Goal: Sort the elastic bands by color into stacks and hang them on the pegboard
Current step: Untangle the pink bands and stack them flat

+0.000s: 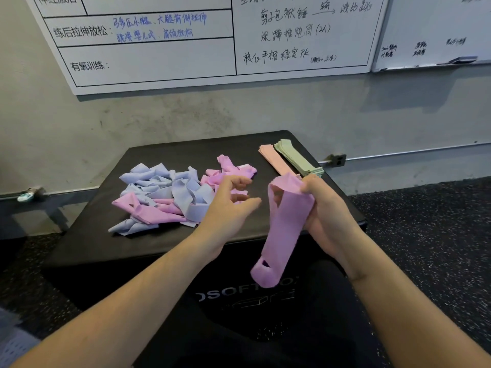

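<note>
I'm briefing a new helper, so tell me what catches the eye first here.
First, the pink band dangling from the right hand in front of the black box, the left hand open beside it. Next, the tangled pile of blue and pink bands on the box's left, against neat peach and green stacks at its far right.

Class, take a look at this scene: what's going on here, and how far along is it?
A person is sorting elastic bands by colour on a black padded box. The right hand grips a pink band that hangs down; the left hand hovers beside it, holding nothing. A peach stack and a green stack lie flat at the far right. A jumbled pile of blue and pink bands remains unsorted.
</note>
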